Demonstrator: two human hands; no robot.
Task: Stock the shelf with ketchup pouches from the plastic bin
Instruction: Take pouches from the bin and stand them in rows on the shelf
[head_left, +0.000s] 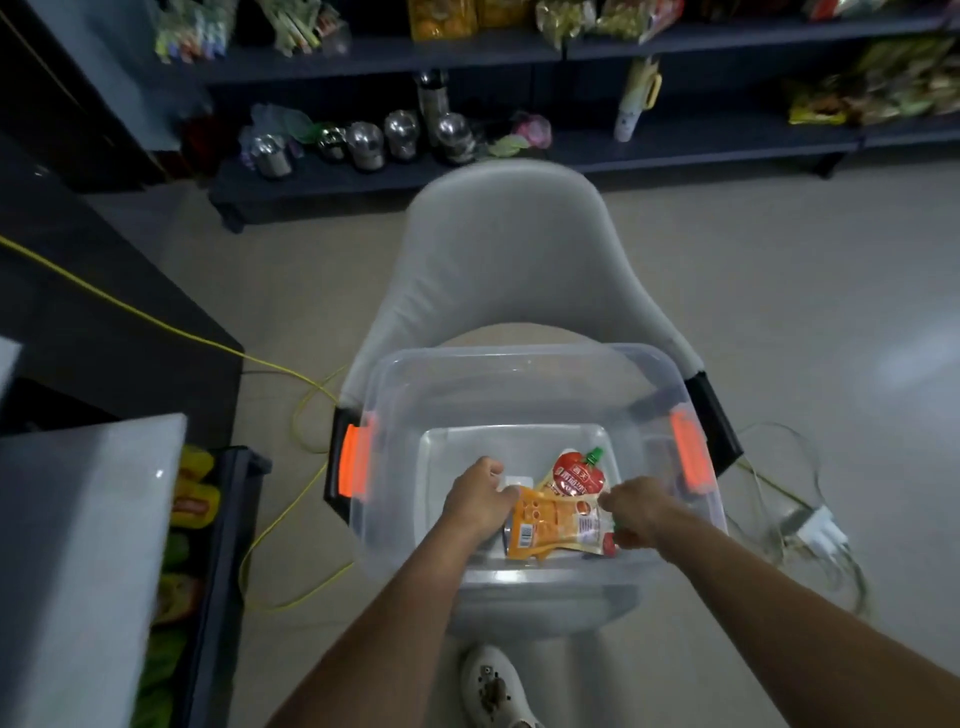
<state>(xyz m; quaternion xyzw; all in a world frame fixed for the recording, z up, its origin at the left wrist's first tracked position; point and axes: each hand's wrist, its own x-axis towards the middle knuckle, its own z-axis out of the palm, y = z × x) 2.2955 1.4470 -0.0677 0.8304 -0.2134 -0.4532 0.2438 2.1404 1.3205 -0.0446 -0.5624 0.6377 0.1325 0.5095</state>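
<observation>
A clear plastic bin (519, 374) with orange latches sits on a grey chair (514, 244). Inside lie ketchup pouches: an orange-backed one (556, 522) with a barcode, lying flat, and a red one with a green cap (577, 473) behind it. Both of my hands reach into the bin. My left hand (478, 493) grips the left edge of the orange-backed pouch with curled fingers. My right hand (636, 512) pinches its right end, where a red pouch corner shows below the fingers.
Dark shelves (675, 148) along the far wall hold steel cups, snack packs and a bottle. A low shelf (228, 519) at left holds yellow and green packets beside a grey counter (88, 545). Yellow and white cables cross the floor. My shoe (493, 686) stands below the chair.
</observation>
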